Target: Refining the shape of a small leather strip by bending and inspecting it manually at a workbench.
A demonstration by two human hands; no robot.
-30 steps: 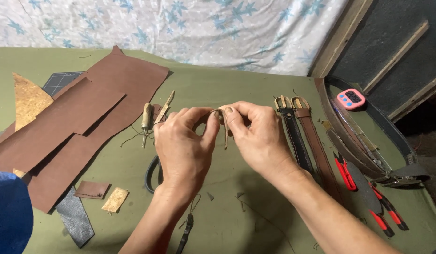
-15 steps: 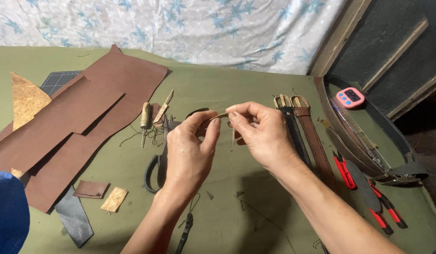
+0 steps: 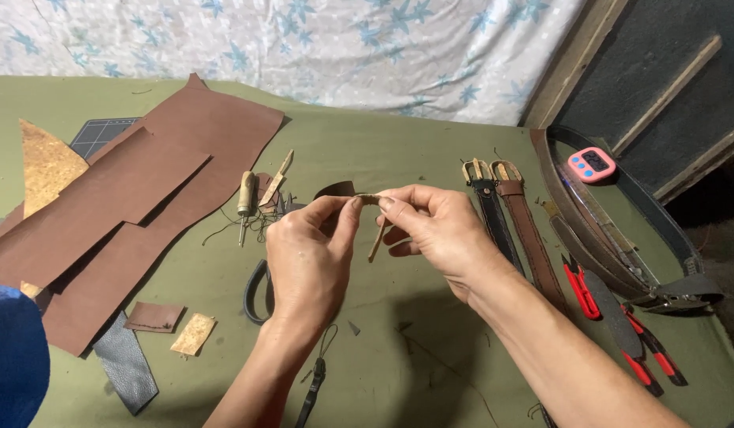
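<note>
Nearest me, a black strap (image 3: 313, 388) trails off the green table (image 3: 398, 372) between the forearms. Above it, the left hand (image 3: 307, 257) and right hand (image 3: 438, 230) meet, each grip pinched narrow on the same small tan leather strip (image 3: 375, 230). Its folded top sits between the 2 sets of fingertips; its long end hangs down and slightly left, just under the right hand's grip, which is closer to it. Beyond lie a wooden-handled awl (image 3: 245, 198), brown leather sheets (image 3: 129, 198) and 2 buckled belts (image 3: 509, 214).

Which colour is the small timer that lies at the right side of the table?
The timer is pink with a dark screen, seen in the head view.
</note>
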